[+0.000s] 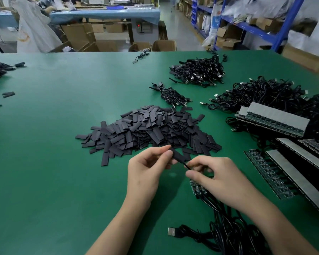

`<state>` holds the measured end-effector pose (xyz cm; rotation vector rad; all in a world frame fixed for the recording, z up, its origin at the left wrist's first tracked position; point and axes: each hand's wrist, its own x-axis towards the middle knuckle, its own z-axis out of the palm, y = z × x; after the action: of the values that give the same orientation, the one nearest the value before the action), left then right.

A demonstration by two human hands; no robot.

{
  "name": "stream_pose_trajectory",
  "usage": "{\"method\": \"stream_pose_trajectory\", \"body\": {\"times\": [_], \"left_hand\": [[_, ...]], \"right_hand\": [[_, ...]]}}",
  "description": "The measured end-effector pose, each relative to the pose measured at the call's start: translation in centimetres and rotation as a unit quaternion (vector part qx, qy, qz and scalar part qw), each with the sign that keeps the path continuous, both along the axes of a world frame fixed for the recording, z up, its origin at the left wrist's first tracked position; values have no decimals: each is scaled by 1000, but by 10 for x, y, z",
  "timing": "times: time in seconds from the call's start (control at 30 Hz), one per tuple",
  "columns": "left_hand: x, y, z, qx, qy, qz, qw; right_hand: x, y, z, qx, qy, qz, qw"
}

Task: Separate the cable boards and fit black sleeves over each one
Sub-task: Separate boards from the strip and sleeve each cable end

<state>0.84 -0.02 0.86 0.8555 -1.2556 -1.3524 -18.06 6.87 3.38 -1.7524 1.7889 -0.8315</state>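
My left hand (149,166) pinches a flat black sleeve (177,155) between thumb and fingers, just in front of a large heap of black sleeves (151,129). My right hand (215,175) pinches a thin black cable end (187,166) that runs into the sleeve's lower end. Under my right hand lies a strip of joined green cable boards (197,190), partly hidden by the hand, with black USB cables (226,234) trailing toward me.
More board strips with grey backing (276,116) and tangled cables lie on the right of the green table (53,144). Bundles of finished cables (201,72) sit at the far right. Cardboard boxes, blue shelving and another worktable stand beyond the far edge.
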Motion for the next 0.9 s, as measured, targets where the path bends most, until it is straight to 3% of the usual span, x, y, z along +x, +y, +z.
{"method": "stream_pose_trajectory", "body": {"times": [0.13, 0.27, 0.33, 0.4, 0.53, 0.67, 0.77, 0.9], "left_hand": [[4, -6, 1, 63, 66, 32, 995], [4, -8, 1, 95, 74, 1, 993], [2, -6, -1, 58, -33, -3, 998], [0, -1, -6, -52, -192, -14, 980], [-6, 8, -7, -243, -420, -101, 869], [-9, 10, -8, -281, -491, -129, 814], [-7, 9, -8, -282, -500, -140, 807], [-6, 9, -6, -286, -488, -153, 810]], "right_hand": [[-9, -1, 12, 24, 108, 16, 994], [-8, -23, 22, -30, 83, -24, 996], [-15, -42, 29, -58, 62, -60, 995], [-23, -69, 38, -75, 91, -87, 989], [-34, -145, 62, -82, 182, -104, 974], [-39, -230, 98, -83, 260, -135, 953], [-33, -252, 110, -76, 256, -139, 954], [-18, -197, 86, -108, 234, -64, 964]]}}
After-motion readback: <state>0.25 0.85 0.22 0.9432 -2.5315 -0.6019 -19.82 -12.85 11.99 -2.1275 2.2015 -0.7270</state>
